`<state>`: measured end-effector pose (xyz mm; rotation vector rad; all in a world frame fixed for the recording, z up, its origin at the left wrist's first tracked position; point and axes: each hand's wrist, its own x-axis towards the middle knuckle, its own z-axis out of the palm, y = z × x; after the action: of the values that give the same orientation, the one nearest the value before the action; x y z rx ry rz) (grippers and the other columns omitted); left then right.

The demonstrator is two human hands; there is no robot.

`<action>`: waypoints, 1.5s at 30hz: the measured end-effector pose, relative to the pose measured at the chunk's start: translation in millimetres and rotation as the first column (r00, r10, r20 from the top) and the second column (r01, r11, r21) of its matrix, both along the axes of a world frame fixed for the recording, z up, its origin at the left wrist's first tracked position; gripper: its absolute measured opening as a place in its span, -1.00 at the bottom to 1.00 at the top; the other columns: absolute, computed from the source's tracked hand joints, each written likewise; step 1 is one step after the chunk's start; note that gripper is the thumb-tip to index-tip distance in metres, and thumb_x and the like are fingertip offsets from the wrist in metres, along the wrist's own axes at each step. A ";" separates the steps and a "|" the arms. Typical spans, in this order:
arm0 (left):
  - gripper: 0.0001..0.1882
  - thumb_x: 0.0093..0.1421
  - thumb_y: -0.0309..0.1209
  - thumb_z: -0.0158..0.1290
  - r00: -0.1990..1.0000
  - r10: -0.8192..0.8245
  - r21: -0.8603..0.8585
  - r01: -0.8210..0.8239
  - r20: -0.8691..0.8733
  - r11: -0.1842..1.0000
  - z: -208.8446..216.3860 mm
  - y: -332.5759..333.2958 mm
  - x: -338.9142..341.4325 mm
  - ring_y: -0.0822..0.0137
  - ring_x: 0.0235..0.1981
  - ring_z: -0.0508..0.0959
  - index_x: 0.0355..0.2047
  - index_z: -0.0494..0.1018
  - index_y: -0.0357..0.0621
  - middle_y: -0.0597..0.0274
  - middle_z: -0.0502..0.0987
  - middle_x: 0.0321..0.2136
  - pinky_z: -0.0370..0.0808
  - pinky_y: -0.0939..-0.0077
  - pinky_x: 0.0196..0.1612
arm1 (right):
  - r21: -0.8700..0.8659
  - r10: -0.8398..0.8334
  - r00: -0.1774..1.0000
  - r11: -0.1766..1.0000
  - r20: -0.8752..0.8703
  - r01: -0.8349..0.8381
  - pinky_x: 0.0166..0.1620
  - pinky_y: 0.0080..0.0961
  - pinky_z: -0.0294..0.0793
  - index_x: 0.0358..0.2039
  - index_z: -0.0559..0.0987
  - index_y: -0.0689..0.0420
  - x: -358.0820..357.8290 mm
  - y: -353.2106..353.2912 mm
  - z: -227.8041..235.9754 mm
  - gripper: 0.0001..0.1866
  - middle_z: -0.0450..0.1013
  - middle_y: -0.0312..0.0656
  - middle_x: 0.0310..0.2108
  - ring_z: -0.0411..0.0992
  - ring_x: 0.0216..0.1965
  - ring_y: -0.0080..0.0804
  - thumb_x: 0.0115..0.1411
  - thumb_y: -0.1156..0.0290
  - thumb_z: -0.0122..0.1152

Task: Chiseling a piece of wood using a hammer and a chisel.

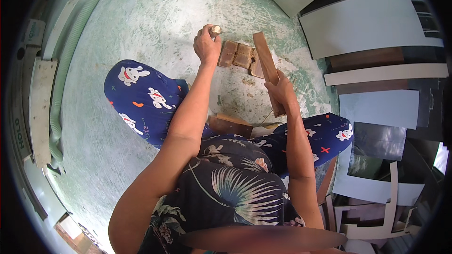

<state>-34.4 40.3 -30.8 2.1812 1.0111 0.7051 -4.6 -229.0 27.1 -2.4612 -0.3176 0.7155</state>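
Observation:
My left hand (207,46) reaches forward over the floor, its fingers wrapped round a short wooden piece (215,29) with a pale, faceted end. The rest of that piece is hidden in the hand. In my right hand (284,91) is a long flat brown wooden strip (266,59), gripped near its lower end and tilted slightly, its far end leaning left. Between the two hands, several brown worn blocks lie in a row on the floor: a left block (228,54), a middle block (242,56) and a right block (257,68), partly behind the strip.
A brown wooden piece (230,126) lies between my legs. Along the right lean or lie many flat panels, including a white panel (367,26) and a pale blue panel (379,108). A green corrugated hose (70,66) runs along the left, beside a pale wooden board (43,113).

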 end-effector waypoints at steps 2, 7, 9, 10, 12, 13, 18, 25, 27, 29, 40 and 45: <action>-0.64 0.03 -0.37 0.18 0.988 0.070 0.055 -0.063 -0.136 0.997 -6.7 10.4 -7.8 0.12 -0.08 0.48 -0.11 0.46 0.07 0.20 0.52 -0.18 0.36 0.20 -0.02 | -0.043 0.054 0.999 0.998 -0.004 -0.054 0.02 -0.25 0.44 0.18 0.31 0.30 -0.6 3.5 -3.2 -0.23 0.47 0.28 -0.10 0.49 -0.06 0.06 -0.03 0.21 0.28; -0.67 0.04 -0.43 0.14 0.847 0.139 0.113 -0.094 -0.512 0.989 -30.2 1.7 -35.1 0.16 -0.06 0.41 -0.14 0.50 0.13 0.25 0.53 -0.21 0.23 0.19 -0.01 | -0.068 0.092 0.993 0.993 -0.077 -0.097 0.03 -0.26 0.44 0.19 0.30 0.30 2.6 14.2 8.3 -0.22 0.46 0.29 -0.10 0.49 -0.05 0.06 -0.03 0.21 0.28; -0.73 0.09 -0.37 0.08 0.716 -0.034 0.086 0.131 -0.698 0.988 -55.9 -6.4 -56.2 0.18 -0.07 0.40 -0.15 0.52 0.09 0.24 0.52 -0.20 0.22 0.22 -0.01 | -0.011 0.049 0.997 0.999 -0.053 -0.050 0.02 -0.29 0.45 0.17 0.30 0.36 5.2 19.3 16.6 -0.23 0.47 0.30 -0.13 0.49 -0.06 0.07 -0.03 0.25 0.28; -0.73 0.09 -0.37 0.08 0.711 -0.029 0.084 0.124 -0.703 0.989 -71.6 -12.4 -69.1 0.18 -0.07 0.40 -0.15 0.52 0.09 0.24 0.52 -0.20 0.22 0.22 -0.01 | -0.011 0.057 0.997 0.998 -0.061 -0.057 0.02 -0.29 0.45 0.17 0.30 0.36 6.9 19.1 18.7 -0.23 0.47 0.30 -0.13 0.49 -0.06 0.07 -0.03 0.25 0.28; -0.74 0.14 -0.32 0.03 0.500 -0.179 0.014 0.359 -0.847 0.933 -92.5 -17.2 -91.3 0.19 -0.05 0.38 -0.15 0.54 0.03 0.20 0.50 -0.16 0.20 0.27 -0.01 | 0.050 -0.032 0.996 0.998 -0.081 0.036 -0.01 -0.27 0.47 0.15 0.35 0.30 15.9 20.1 22.9 -0.28 0.49 0.27 -0.15 0.50 -0.08 0.05 -0.02 0.25 0.28; -0.74 0.14 -0.32 0.03 0.495 -0.183 0.010 0.363 -0.850 0.932 -93.2 -18.4 -99.0 0.19 -0.05 0.38 -0.15 0.54 0.03 0.20 0.50 -0.16 0.20 0.27 -0.01 | 0.048 -0.037 0.996 0.998 -0.086 0.041 -0.01 -0.27 0.47 0.15 0.35 0.30 16.6 18.0 23.5 -0.28 0.49 0.27 -0.15 0.50 -0.08 0.05 -0.02 0.25 0.28; -0.70 0.13 -0.33 0.05 0.406 -0.189 -0.081 0.270 -0.894 0.959 -70.7 -18.2 -78.9 0.16 0.02 0.34 -0.10 0.51 -0.02 0.14 0.44 -0.05 0.20 0.28 0.02 | 0.094 -0.133 0.991 0.987 -0.001 0.132 -0.03 -0.25 0.48 0.13 0.37 0.28 27.0 8.0 34.0 -0.31 0.50 0.24 -0.16 0.52 -0.10 0.02 -0.01 0.26 0.28; -0.49 0.13 -0.42 0.03 0.770 -0.324 -0.206 0.251 -0.549 0.946 -106.0 -24.0 -44.8 0.01 0.15 0.28 0.13 0.29 -0.15 0.04 0.32 0.11 0.24 0.04 0.16 | 0.116 -0.150 0.989 0.982 -0.009 0.150 -0.03 -0.26 0.48 0.13 0.37 0.28 20.2 7.8 34.1 -0.32 0.50 0.24 -0.15 0.52 -0.09 0.02 -0.01 0.29 0.26; -0.39 0.15 -0.46 0.00 0.847 -0.274 -0.296 0.146 -0.455 0.944 -141.8 -11.1 -40.5 -0.02 0.22 0.24 0.24 0.17 -0.08 0.00 0.24 0.20 0.26 0.04 0.19 | 0.089 -0.096 0.995 0.991 -0.014 0.097 -0.03 -0.25 0.48 0.13 0.36 0.30 19.4 6.9 32.6 -0.32 0.49 0.25 -0.15 0.52 -0.09 0.02 -0.02 0.29 0.26; -0.36 0.15 -0.44 0.00 0.805 -0.341 -0.416 0.131 -0.486 0.900 -135.0 -18.3 -19.5 -0.01 0.23 0.24 0.26 0.14 -0.07 -0.02 0.23 0.21 0.28 0.06 0.19 | 0.086 -0.139 0.990 0.987 0.020 0.137 -0.04 -0.21 0.47 0.10 0.39 0.31 17.3 -6.3 16.9 -0.33 0.50 0.25 -0.18 0.52 -0.12 0.07 -0.05 0.29 0.26; -0.22 -0.01 -0.07 0.25 0.877 -0.104 -0.587 -0.220 -0.468 0.779 -155.1 -23.4 16.3 -0.01 0.04 0.48 0.18 0.24 -0.07 -0.07 0.38 0.10 0.45 0.22 0.03 | -0.232 -0.086 0.990 0.971 -0.114 0.057 -0.10 -0.16 0.49 -0.06 0.43 0.47 9.8 -16.1 -29.7 -0.34 0.48 0.36 -0.26 0.51 -0.15 0.16 -0.04 0.17 0.26; -0.43 0.04 -0.14 0.22 0.917 -0.397 -0.613 0.332 0.032 0.717 -84.9 -38.7 55.6 0.00 -0.07 0.52 0.01 0.42 -0.16 -0.01 0.46 -0.01 0.44 0.20 -0.04 | -0.133 -0.194 0.978 0.974 -0.080 0.183 -0.10 -0.19 0.48 -0.03 0.42 0.41 20.8 -28.9 -21.7 -0.39 0.50 0.31 -0.25 0.52 -0.16 0.13 0.00 0.20 0.23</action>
<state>21.2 1.6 -115.8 1.7563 0.6838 0.0484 16.2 -258.0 5.5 -2.5227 -0.0025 0.7852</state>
